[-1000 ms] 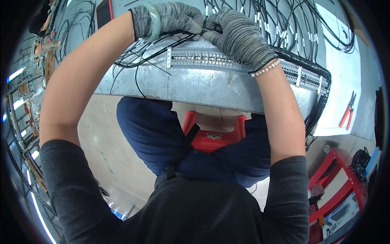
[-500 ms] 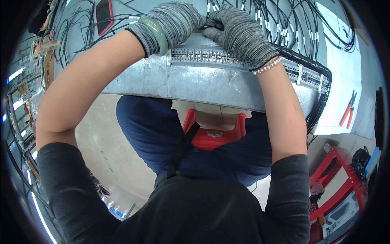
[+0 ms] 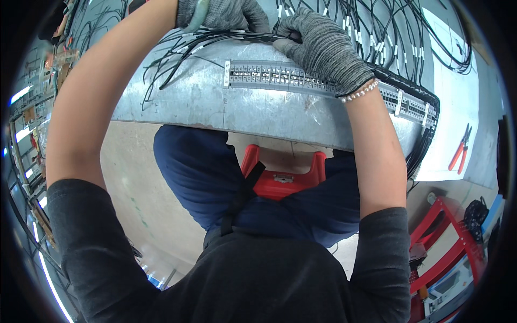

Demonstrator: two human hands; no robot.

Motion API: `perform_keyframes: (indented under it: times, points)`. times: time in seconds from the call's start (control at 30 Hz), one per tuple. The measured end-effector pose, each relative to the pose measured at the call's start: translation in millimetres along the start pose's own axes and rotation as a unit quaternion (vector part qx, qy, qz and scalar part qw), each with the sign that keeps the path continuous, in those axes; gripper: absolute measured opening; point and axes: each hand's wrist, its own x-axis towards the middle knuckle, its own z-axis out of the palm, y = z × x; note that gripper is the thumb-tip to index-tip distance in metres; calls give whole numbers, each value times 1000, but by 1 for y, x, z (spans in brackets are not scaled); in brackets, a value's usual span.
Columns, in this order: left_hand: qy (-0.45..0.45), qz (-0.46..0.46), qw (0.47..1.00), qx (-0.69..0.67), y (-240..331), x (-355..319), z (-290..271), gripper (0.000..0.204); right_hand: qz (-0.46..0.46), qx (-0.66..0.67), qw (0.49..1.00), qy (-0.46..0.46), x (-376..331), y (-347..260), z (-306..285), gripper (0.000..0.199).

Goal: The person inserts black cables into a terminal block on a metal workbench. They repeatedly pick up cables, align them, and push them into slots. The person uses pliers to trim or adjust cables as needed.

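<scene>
My right hand [image 3: 323,51], in a grey knit glove, is curling its fingertips [image 3: 288,40] closed around a bundle of thin black wires [image 3: 237,36], pinching it just above the long grey terminal strip [image 3: 280,78]. My left hand [image 3: 226,13], same grey glove, is gripping the same bundle just beside the right; its fingers are folded over the wires, thumb hidden, top of the hand cut by the frame edge. Hands are nearly touching. A pearl bead bracelet [image 3: 360,91] is sitting on my right wrist, a pale green bangle [image 3: 198,13] on the left.

The wire bundle is lying along the upper side of the galvanised metal mounting panel [image 3: 215,107], running left to right above the strip. Loose black wire ends [image 3: 167,64] are fanning out to the left over the bare panel. More black wires with white sleeve markers [image 3: 371,32] are hanging down from the top right. A thick black cable loom [image 3: 425,129] is curving round the panel's right edge.

Below the panel I'm sitting on a red plastic stool [image 3: 283,177], wearing blue trousers. Red-handled pliers [image 3: 460,151] are lying on a white sheet to the right, well apart from my hands. A red metal frame [image 3: 447,242] is standing at the lower right.
</scene>
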Motion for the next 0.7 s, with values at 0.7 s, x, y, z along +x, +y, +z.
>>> perform_keyframes:
  times: [0.7]
  points:
    - [307,-48,911,271,0,6,69,18,41,10,999,-27,2,-4,2,28]
